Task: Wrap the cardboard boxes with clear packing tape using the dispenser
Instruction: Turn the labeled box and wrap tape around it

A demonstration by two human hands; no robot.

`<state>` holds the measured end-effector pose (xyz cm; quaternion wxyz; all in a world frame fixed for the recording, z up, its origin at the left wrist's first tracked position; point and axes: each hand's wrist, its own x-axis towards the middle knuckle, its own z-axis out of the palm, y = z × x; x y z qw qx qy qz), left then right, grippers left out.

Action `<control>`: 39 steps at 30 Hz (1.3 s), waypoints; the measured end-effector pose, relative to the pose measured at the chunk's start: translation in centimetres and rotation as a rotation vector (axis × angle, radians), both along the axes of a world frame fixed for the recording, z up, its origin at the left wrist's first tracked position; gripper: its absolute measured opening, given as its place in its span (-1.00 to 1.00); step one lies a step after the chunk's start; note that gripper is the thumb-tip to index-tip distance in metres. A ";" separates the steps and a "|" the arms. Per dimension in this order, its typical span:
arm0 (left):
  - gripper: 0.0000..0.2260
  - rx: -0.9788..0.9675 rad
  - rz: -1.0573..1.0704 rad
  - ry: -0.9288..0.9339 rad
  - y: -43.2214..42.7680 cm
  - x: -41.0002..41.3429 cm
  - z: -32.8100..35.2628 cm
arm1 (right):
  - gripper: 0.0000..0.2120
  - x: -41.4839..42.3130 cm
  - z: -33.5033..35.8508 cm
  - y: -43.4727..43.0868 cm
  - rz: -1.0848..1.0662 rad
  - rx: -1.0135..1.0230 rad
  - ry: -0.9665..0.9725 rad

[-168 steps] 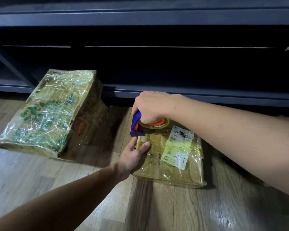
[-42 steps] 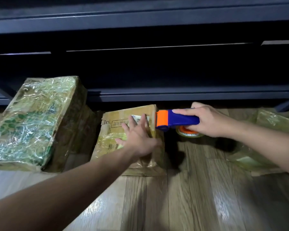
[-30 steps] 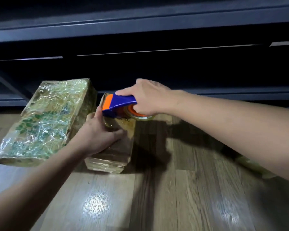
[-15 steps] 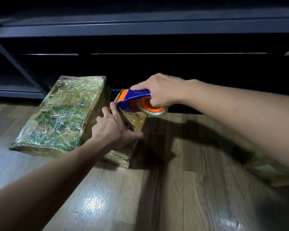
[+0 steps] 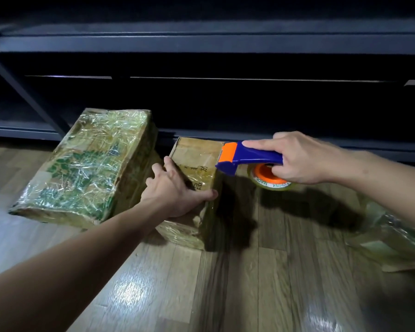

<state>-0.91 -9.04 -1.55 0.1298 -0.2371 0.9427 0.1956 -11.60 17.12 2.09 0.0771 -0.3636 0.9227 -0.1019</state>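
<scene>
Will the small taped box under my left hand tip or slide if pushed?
The small box probably tips easily: it seems to stand tall on a narrow base. Its glossy tape wrap likely slides on the shiny floor.

The one camera sits on the person's head. It looks forward and down, from close, at the floor before the dark shelf.
</scene>
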 end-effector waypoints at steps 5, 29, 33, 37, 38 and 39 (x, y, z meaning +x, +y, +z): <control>0.33 -0.082 -0.029 -0.031 0.4 -0.2 -0.1 | -0.25 0.7 -1.5 -0.4 -0.006 -0.003 0.010; -0.30 0.739 0.103 0.377 -2.9 -0.2 -4.4 | -0.30 -0.8 -0.5 -6.3 0.084 -0.058 0.128; -0.45 0.923 0.119 0.438 -3.7 0.4 -4.9 | -0.30 -0.6 -1.7 -7.4 0.119 -0.057 0.106; -0.38 0.960 0.087 0.408 -4.0 0.1 -5.1 | -0.27 -0.4 -2.0 -6.4 0.106 -0.038 0.063; -0.37 0.967 0.089 0.410 -3.9 0.0 -5.1 | -0.26 -0.5 -2.1 -5.9 0.089 -0.032 0.047; -0.38 0.970 0.101 0.413 -3.9 -0.1 -5.1 | -0.25 -0.6 -2.2 -5.3 0.073 -0.020 0.041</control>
